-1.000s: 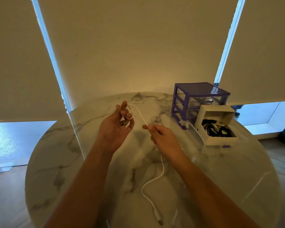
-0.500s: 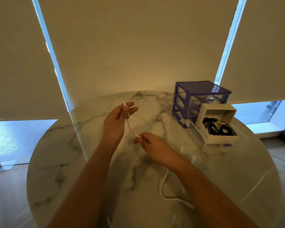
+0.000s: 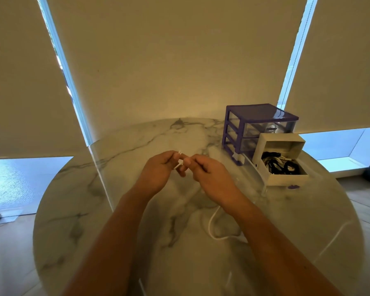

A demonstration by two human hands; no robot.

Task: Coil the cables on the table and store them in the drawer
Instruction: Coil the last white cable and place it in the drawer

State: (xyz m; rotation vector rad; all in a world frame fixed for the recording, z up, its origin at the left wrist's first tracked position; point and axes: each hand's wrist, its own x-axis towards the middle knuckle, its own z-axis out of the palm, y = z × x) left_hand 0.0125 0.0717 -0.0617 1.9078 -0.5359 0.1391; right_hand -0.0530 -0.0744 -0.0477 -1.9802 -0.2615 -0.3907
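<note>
Above the round marble table (image 3: 94, 221), my left hand (image 3: 158, 171) pinches one end of a thin white cable (image 3: 212, 223), a short white bit sticking up past its fingertips. My right hand (image 3: 209, 176) is right beside it, fingertips nearly touching, and pinches the same cable. The rest of the cable hangs under my right wrist and curves on the tabletop. At the right stands a purple drawer unit (image 3: 259, 124). In front of it sits its pulled-out white drawer (image 3: 284, 180), holding several coiled black and white cables.
Drawn roller blinds (image 3: 179, 60) hang behind the table, with strips of bright window between and below them. Wooden floor (image 3: 9, 253) shows to the left and right of the table. A small purple handle (image 3: 293, 186) marks the drawer's front.
My hands have come together: the right one rose and moved left to meet the left hand. The slack cable on the table was drawn toward my right forearm.
</note>
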